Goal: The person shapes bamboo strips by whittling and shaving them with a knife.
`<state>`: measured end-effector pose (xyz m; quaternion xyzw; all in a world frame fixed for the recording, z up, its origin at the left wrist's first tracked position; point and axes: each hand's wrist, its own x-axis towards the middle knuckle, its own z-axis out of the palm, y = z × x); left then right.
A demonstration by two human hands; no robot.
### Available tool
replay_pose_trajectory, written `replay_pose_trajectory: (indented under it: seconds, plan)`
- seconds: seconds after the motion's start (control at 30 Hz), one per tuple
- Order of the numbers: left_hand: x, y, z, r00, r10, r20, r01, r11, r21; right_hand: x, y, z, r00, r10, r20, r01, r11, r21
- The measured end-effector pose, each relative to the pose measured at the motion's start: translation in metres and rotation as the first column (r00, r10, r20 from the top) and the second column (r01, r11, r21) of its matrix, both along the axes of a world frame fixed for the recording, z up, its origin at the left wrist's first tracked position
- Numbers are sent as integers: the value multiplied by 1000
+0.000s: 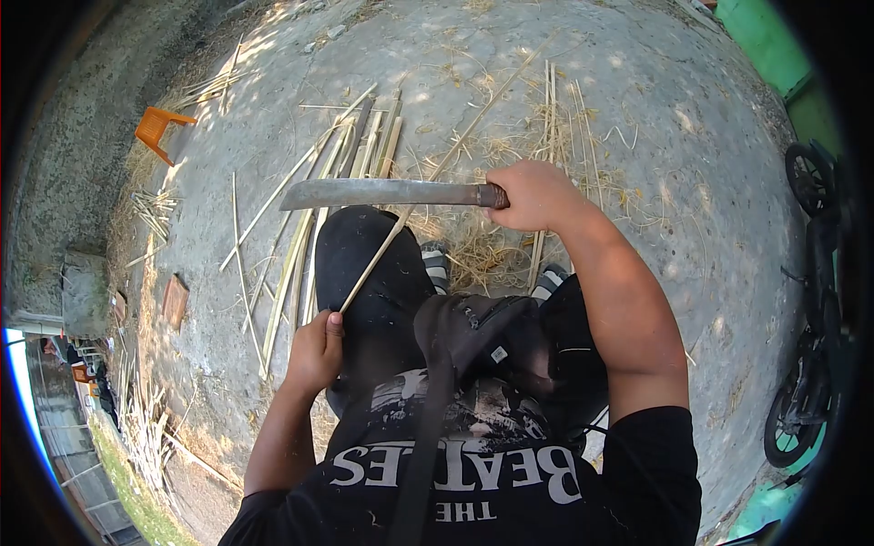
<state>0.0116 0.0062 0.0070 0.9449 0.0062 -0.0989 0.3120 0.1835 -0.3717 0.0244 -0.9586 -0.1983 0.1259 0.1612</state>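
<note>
My right hand [533,196] is closed round the dark wrapped handle of a machete [391,192]. Its long grey blade points left, over my bent knee. A long thin bamboo strip [376,259] runs from my left hand [319,346] up and away to the right, passing by the blade; whether they touch I cannot tell. My left fingers and thumb pinch the strip near its lower end, beside my thigh. Left of my knee lies a pile of split bamboo strips [296,264] on the ground.
Thin shavings [487,255] litter the concrete ground between my sandalled feet. More strips [551,109] lie ahead. An orange plastic stool [160,130] and a brown block [175,301] are off to the left, with a heap of bamboo scraps [146,432] behind. A motorbike [810,337] stands at the right.
</note>
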Motion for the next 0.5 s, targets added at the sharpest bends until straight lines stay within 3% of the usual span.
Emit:
replay_pose_trajectory:
  seconds: [0.1, 0.23, 0.33, 0.5]
  plan:
    - [-4, -1, -2, 1000, -11, 29, 10, 999, 36, 14, -16, -10, 999, -23, 24, 23, 1000, 5]
    - [-4, -4, -2, 998, -7, 56, 2, 996, 89, 33, -48, -26, 940, -337, -47, 339, 918, 206]
    - [-3, -4, -2, 999, -16, 41, 12, 995, 99, 28, -48, -24, 934, -330, -141, 353, 912, 207]
    - [3, -2, 2, 999, -52, -6, 52, 996, 76, 1, -2, -15, 1000, 13, -11, -12, 997, 80]
